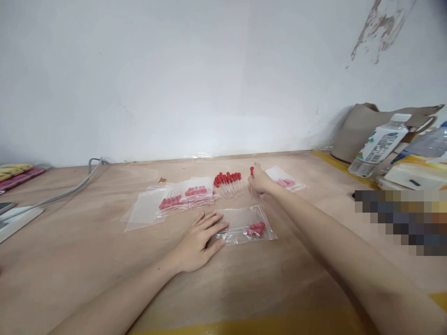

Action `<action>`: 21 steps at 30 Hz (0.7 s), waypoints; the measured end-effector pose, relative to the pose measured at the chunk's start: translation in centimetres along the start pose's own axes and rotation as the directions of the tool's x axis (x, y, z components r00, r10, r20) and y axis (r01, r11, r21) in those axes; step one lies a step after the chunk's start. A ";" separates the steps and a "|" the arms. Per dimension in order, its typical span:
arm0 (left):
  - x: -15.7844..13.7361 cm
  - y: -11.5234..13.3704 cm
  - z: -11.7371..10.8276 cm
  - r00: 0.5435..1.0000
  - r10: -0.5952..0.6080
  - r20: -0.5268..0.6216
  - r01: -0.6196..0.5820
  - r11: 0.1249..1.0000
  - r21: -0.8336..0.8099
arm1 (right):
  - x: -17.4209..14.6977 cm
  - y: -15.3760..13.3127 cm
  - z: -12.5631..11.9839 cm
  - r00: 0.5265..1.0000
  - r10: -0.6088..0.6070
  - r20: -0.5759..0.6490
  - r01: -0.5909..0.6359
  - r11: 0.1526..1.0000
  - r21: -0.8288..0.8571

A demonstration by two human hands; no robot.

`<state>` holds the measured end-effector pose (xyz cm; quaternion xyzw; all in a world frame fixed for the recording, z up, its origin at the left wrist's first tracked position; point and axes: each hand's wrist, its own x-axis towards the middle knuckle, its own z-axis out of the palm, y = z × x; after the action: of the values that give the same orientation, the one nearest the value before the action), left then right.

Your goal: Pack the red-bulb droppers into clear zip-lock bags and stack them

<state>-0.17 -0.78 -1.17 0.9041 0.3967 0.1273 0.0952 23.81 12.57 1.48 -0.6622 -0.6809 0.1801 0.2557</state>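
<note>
My left hand (204,239) lies flat with fingers spread, its fingertips on the left end of a clear zip bag (237,216). Inside that bag are a few red rubber bulbs (256,228). Farther out, my right hand (259,180) pinches a dropper (252,172) with a red bulb on top, held upright. Just left of it is a row of several droppers (228,181), thin clear tubes with red bulbs at the far end. Left of these lie overlapping clear bags (185,195) with red-bulbed droppers in them.
Another bag (286,179) with red bulbs lies beyond my right wrist. A plastic bottle (380,144) leans by a grey-beige bag (356,130) at the right. A grey cable (70,193) crosses the table's left side. The white wall (209,83) rises behind.
</note>
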 end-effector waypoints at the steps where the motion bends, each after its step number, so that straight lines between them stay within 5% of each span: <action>1: 0.0 0.0 0.0 1.000 0.004 -0.003 -0.004 1.000 0.000 | -1.0 0.8 -0.7 0.999 -0.005 -0.041 0.008 0.998 0.054; 5: 0.0 -0.1 0.1 0.999 0.019 -0.031 -0.020 1.000 -0.010 | -6.1 4.8 -2.0 0.976 0.095 -0.197 0.033 0.825 0.564; 9: 0.0 -0.2 0.2 0.999 0.021 -0.033 -0.021 1.000 0.000 | -9.6 6.8 -1.5 0.942 0.235 -0.240 0.026 0.661 0.750; 17: 0.1 -0.1 0.1 1.000 0.007 -0.002 -0.007 1.000 0.015 | -10.9 5.5 -0.4 0.975 0.222 0.008 -0.104 0.425 0.899; 21: 0.1 -0.1 0.1 1.000 0.003 -0.001 -0.003 1.000 0.015 | -11.5 6.5 -1.1 0.978 0.052 0.202 -0.202 0.485 0.851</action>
<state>-0.14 -0.60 -1.31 0.9053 0.3962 0.1249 0.0880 29.60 1.43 -2.65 -0.4770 -0.4643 0.5647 0.4879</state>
